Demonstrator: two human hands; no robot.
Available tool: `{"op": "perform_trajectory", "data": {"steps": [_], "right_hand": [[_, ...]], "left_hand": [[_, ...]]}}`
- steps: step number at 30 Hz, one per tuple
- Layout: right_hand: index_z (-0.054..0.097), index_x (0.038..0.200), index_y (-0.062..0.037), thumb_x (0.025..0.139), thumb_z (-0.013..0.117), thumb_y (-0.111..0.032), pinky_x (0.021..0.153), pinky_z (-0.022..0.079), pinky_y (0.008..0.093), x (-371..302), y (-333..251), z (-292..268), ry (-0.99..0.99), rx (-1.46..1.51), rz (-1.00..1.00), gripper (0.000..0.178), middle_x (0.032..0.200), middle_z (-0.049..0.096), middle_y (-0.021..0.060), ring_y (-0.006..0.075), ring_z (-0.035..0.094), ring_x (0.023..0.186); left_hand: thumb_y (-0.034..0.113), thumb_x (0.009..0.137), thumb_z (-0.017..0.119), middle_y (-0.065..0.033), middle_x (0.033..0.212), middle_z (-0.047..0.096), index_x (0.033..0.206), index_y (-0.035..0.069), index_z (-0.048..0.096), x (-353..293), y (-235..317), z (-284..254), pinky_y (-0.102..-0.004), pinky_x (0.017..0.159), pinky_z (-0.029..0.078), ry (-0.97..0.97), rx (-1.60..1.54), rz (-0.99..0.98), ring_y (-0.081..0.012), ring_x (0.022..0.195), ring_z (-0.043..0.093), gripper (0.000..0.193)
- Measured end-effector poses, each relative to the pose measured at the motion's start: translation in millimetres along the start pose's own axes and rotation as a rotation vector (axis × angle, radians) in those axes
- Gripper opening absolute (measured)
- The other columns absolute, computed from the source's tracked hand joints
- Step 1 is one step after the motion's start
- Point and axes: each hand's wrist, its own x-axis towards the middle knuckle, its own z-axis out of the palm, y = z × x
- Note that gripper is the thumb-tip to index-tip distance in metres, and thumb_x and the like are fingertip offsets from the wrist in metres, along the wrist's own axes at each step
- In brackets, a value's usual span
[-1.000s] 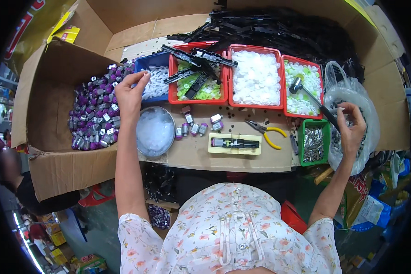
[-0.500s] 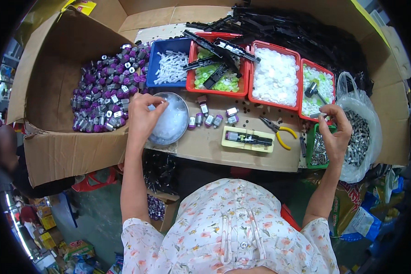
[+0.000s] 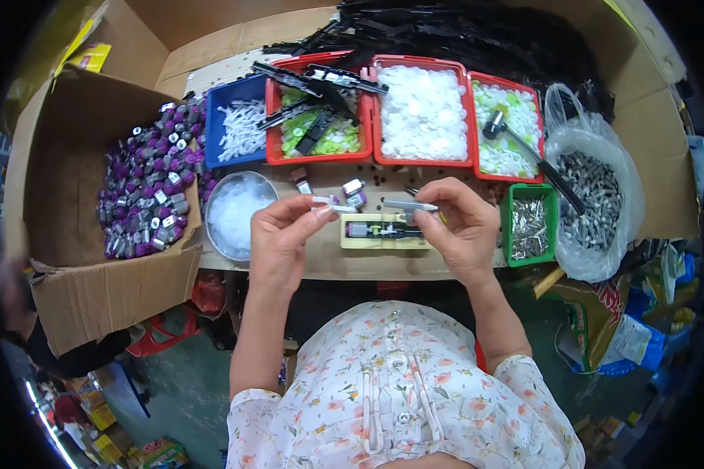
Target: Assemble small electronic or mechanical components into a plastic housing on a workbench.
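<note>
My left hand [image 3: 285, 238] pinches a small white plastic piece [image 3: 335, 205] between thumb and fingers. In my right hand [image 3: 463, 230] is a slim grey metal-looking piece [image 3: 408, 205], pointing left toward the white one; a small gap lies between them. Just below sits a pale yellow holder [image 3: 355, 242] with a black assembly [image 3: 383, 230] in it, partly hidden by my right fingers. A few small purple-and-silver motors [image 3: 354, 187] lie behind the holder. Left of my left hand stands a round metal bowl [image 3: 228, 254] of translucent whitish stuff. Pliers are mostly hidden behind my right hand.
A cardboard box [image 3: 62, 187] of purple motors stands left. At the back are a blue tray [image 3: 211, 129] and red trays [image 3: 379, 152] of small plastic pieces, with black parts [image 3: 477, 39] behind. A hammer [image 3: 551, 176], a green bin [image 3: 551, 227] and a plastic bag [image 3: 633, 207] are right.
Both hands have come together from the bowl and the right-hand trays to above the holder, each carrying its small piece. The view has shifted, and the hammer now lies with its handle over the bag.
</note>
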Motion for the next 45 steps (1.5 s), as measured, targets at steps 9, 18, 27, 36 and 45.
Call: {"op": "perform_trajectory", "data": {"steps": [9, 18, 27, 36, 45], "right_hand": [[0.061, 0.105, 0.0067, 0.087, 0.065, 0.007, 0.077, 0.058, 0.0266, -12.2, 11.9, -3.2, 0.046, 0.193, 0.094, 0.019, 0.103, 0.061, 0.0103, 0.0135, 0.064, 0.090], [0.061, 0.103, 0.0060, 0.088, 0.067, 0.002, 0.072, 0.058, 0.0265, -10.2, 14.3, -4.0, 0.048, 0.337, 0.292, 0.017, 0.093, 0.064, 0.0094, 0.0140, 0.066, 0.078], [0.064, 0.107, 0.0051, 0.085, 0.073, -0.005, 0.070, 0.054, 0.0266, -10.6, 12.9, -7.2, -0.052, 0.203, 0.395, 0.025, 0.095, 0.068, 0.0099, 0.0149, 0.067, 0.081], [0.069, 0.100, 0.0031, 0.075, 0.079, -0.007, 0.076, 0.051, 0.0331, -5.9, 2.8, -25.5, -0.200, -0.437, -0.068, 0.030, 0.095, 0.066, 0.0140, 0.0250, 0.066, 0.088], [0.066, 0.101, 0.0007, 0.075, 0.079, -0.007, 0.074, 0.051, 0.0350, -15.6, 14.3, -56.3, -0.309, -0.658, -0.025, 0.030, 0.097, 0.063, 0.0122, 0.0274, 0.064, 0.087]], "left_hand": [[-0.002, 0.085, 0.072, -0.0104, 0.094, 0.073, 0.101, -0.004, 0.071, -2.0, -21.9, 27.5, -0.0277, 0.085, 0.053, -0.042, -0.126, -0.089, -0.0170, 0.086, 0.070, 0.017], [-0.003, 0.083, 0.075, -0.0074, 0.092, 0.072, 0.097, -0.003, 0.073, -4.9, -29.3, 27.5, -0.0235, 0.077, 0.052, -0.027, 0.112, 0.042, -0.0122, 0.084, 0.067, 0.015], [-0.004, 0.083, 0.074, -0.0095, 0.092, 0.072, 0.098, -0.004, 0.072, -1.7, -37.7, 23.3, -0.0266, 0.078, 0.054, -0.009, 0.081, -0.040, -0.0157, 0.085, 0.069, 0.015], [0.000, 0.082, 0.077, -0.0084, 0.094, 0.073, 0.098, -0.003, 0.073, 1.1, -48.0, 25.5, -0.0258, 0.079, 0.051, -0.054, 0.369, 0.010, -0.0133, 0.084, 0.066, 0.017], [0.003, 0.073, 0.080, -0.0096, 0.094, 0.071, 0.097, 0.000, 0.074, 2.7, -43.3, 27.7, -0.0336, 0.078, 0.048, -0.120, 1.068, 0.574, -0.0240, 0.090, 0.059, 0.025]]}}
